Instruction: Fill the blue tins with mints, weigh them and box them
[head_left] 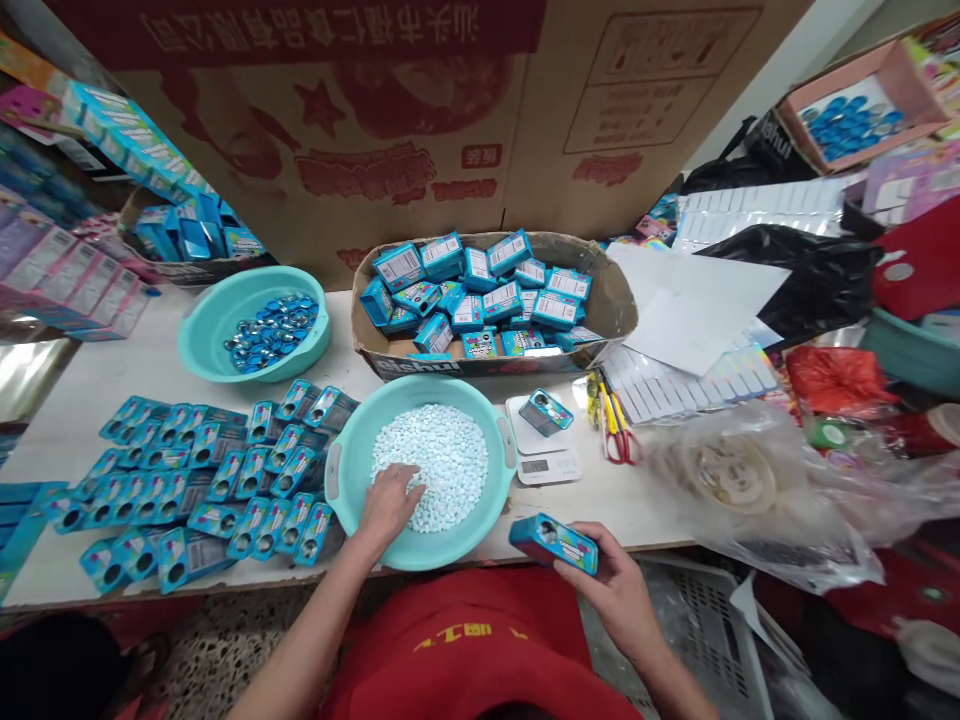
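Observation:
My left hand reaches into a teal basin and rests palm down on a heap of small white candies, fingers curled into them. My right hand is closed around a small blue tin, held level just over the table's front edge. Another blue tin lies on a white digital scale right of the basin.
Several blue tins lie in rows at the left. A second teal bowl holds blue lids. A cardboard tray of blue boxes stands behind. Red-handled scissors, white paper sheets and plastic bags crowd the right.

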